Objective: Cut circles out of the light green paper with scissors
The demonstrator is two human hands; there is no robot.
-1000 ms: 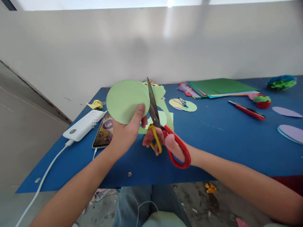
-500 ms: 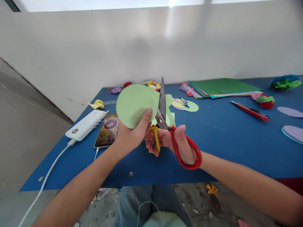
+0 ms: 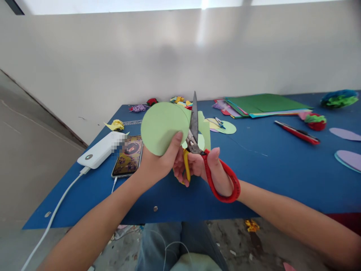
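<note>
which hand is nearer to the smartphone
Left. The left hand, holding a green paper circle, appears just right of the smartphone; the right hand, holding scissors, is farther right.

cam: head ×1 | faces: forward, down | table (image 3: 270,184) near, wall (image 3: 113,64) beyond

A craft corner, though whether in a home or a workshop cannot be told: a cutter (image 3: 297,132), coloured paper (image 3: 270,103) and ruffled puffs (image 3: 340,99) lie on a blue surface (image 3: 270,184) by a plain wall (image 3: 113,56), scissors (image 3: 194,124) above it, and scraps (image 3: 252,225) litter the stained floor (image 3: 227,233).
</note>
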